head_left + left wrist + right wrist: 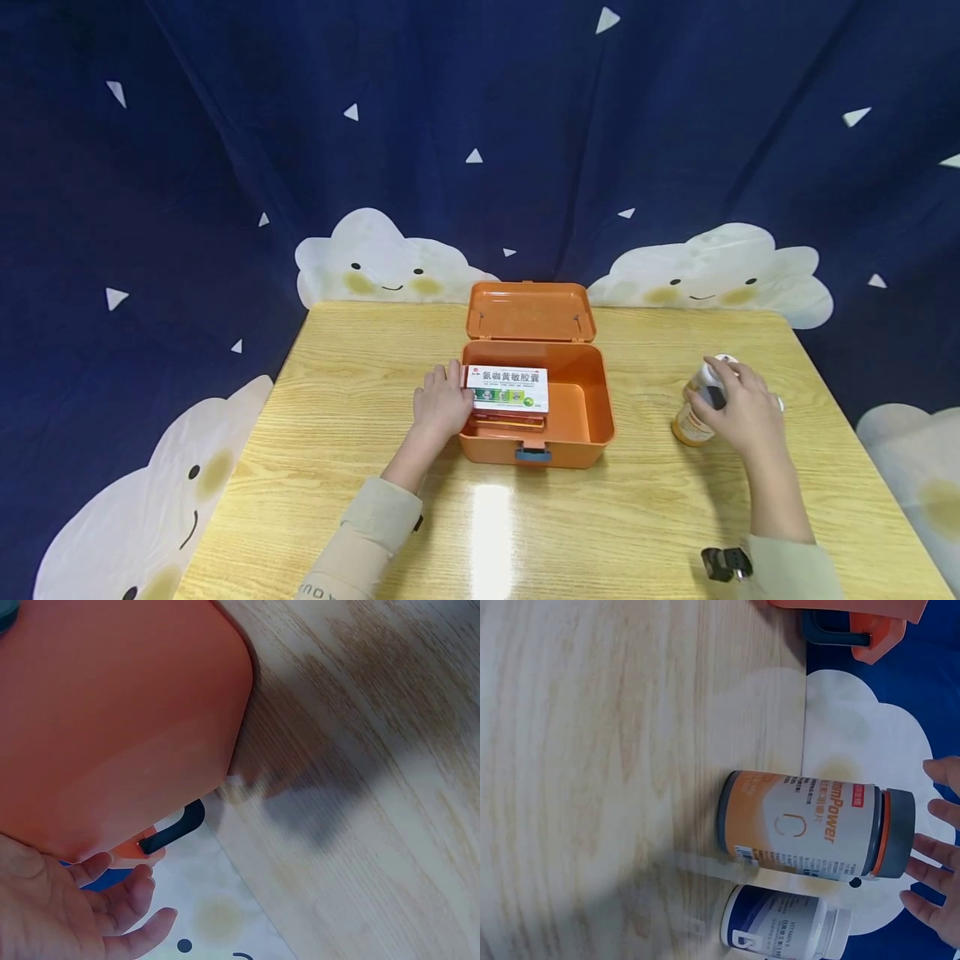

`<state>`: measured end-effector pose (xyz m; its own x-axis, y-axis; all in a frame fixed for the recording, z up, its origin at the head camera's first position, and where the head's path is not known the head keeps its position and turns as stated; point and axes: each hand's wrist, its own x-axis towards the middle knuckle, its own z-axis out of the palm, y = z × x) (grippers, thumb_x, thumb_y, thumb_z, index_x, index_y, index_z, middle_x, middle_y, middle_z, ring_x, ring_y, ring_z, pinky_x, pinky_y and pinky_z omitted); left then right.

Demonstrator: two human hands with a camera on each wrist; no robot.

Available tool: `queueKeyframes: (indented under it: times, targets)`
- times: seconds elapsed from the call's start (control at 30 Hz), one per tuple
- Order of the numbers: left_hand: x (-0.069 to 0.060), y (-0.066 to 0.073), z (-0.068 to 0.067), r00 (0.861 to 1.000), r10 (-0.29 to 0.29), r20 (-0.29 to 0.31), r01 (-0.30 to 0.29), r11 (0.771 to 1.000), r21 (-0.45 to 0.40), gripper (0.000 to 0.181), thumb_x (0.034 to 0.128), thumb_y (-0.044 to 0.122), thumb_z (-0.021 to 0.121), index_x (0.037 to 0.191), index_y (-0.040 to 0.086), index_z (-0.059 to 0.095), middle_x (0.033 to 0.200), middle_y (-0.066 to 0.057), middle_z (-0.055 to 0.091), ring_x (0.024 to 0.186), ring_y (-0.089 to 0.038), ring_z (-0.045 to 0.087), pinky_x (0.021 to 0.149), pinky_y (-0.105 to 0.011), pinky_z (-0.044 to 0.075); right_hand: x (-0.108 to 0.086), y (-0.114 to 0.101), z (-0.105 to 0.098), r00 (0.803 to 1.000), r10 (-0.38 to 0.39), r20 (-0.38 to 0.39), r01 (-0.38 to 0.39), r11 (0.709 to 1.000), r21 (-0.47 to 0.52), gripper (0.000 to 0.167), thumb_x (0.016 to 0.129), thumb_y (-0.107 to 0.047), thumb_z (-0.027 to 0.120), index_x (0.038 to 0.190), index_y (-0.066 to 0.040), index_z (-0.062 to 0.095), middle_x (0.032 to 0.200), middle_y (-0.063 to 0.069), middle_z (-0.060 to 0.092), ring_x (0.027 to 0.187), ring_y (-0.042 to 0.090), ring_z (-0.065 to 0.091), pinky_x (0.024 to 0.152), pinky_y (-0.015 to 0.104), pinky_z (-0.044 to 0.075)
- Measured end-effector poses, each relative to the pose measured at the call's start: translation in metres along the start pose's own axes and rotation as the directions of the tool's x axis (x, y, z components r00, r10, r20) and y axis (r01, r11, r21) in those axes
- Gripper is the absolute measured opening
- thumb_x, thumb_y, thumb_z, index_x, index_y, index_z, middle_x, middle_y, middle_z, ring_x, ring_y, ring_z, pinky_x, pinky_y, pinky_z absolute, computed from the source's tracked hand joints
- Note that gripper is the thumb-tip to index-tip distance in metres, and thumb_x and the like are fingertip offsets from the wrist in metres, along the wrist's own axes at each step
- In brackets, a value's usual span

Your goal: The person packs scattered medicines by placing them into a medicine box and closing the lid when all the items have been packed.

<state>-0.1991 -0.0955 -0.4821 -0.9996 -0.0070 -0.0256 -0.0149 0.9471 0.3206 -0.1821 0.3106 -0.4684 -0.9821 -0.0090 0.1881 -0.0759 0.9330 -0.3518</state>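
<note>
An orange case [600, 400] stands with its lid raised; inside, on the left, a white medicine box [507, 390] lies above a red one [507, 422]. My left hand [442, 404] is at the case's left rim, fingers loosely bent beside its wall [127, 712]; contact with the boxes is unclear. My right hand [742, 408] hovers by the bottles on the right, fingers spread near the dark lid [896, 834] of an orange-and-white bottle [802, 825]. Beside that bottle stands a white-and-blue bottle [772, 922] with a white lid.
The wooden table [345, 367] ends at a dark blue curtain [420, 150] with white cloud shapes. The raised lid [531, 312] is at the case's back, and a blue latch [533, 455] is on its front. Another white cap [726, 358] shows behind my right hand.
</note>
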Motion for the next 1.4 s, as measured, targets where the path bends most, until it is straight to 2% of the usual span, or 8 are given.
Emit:
queueKeyframes:
  times: [0.2, 0.33, 0.6, 0.9, 1.4]
  targets:
    - [0.0, 0.0, 0.0, 1.0, -0.005, 0.005, 0.005, 1.0, -0.003, 0.037, 0.085, 0.025, 0.047, 0.117, 0.008, 0.041, 0.101, -0.014, 0.049, 0.097, -0.031, 0.047, 0.072, -0.046, 0.04, -0.004, 0.002, 0.002, 1.0, 0.002, 0.016, -0.001, 0.999, -0.042, 0.062, 0.081, -0.037, 0.063, 0.128, -0.003, 0.044, 0.12, 0.034, 0.038, 0.103, 0.052, 0.04, 0.069, 0.062, 0.034]
    - [0.0, 0.0, -0.001, 1.0, -0.005, 0.007, 0.005, 1.0, -0.001, 0.037, 0.0849, 0.025, 0.047, 0.117, 0.008, 0.041, 0.1, -0.015, 0.049, 0.097, -0.031, 0.047, 0.072, -0.046, 0.04, -0.005, 0.003, 0.003, 1.0, 0.007, 0.019, -0.006, 0.999, -0.053, 0.06, 0.08, -0.036, 0.064, 0.126, -0.002, 0.046, 0.118, 0.034, 0.039, 0.1, 0.051, 0.043, 0.065, 0.06, 0.035]
    - [0.0, 0.0, 0.0, 1.0, -0.004, 0.006, 0.004, 1.0, 0.0, 0.038, 0.0847, 0.025, 0.047, 0.118, 0.007, 0.041, 0.101, -0.015, 0.049, 0.097, -0.031, 0.047, 0.071, -0.046, 0.04, -0.007, 0.005, 0.006, 0.999, 0.04, 0.037, -0.038, 0.997, -0.06, 0.06, 0.079, -0.035, 0.065, 0.125, -0.001, 0.046, 0.117, 0.035, 0.038, 0.101, 0.051, 0.042, 0.07, 0.063, 0.034]
    - [-0.001, 0.0, -0.001, 1.0, 0.001, 0.007, -0.001, 1.0, 0.005, 0.04, 0.0844, 0.025, 0.047, 0.119, 0.007, 0.041, 0.103, -0.015, 0.049, 0.097, -0.031, 0.047, 0.072, -0.046, 0.041, -0.01, 0.01, 0.008, 0.997, 0.055, 0.054, -0.054, 0.998, -0.016, 0.062, 0.078, -0.033, 0.067, 0.126, 0.0, 0.045, 0.115, 0.036, 0.038, 0.095, 0.053, 0.044, 0.065, 0.061, 0.038]
    - [-0.001, 0.0, -0.001, 1.0, 0.009, 0.0, -0.009, 1.0, -0.002, 0.038, 0.0842, 0.025, 0.047, 0.117, 0.007, 0.042, 0.102, -0.016, 0.049, 0.097, -0.031, 0.047, 0.072, -0.046, 0.04, -0.01, 0.011, 0.011, 0.996, 0.063, 0.057, -0.064, 0.998, 0.017, 0.062, 0.08, -0.031, 0.066, 0.126, 0.003, 0.044, 0.116, 0.036, 0.036, 0.096, 0.053, 0.043, 0.069, 0.062, 0.038]
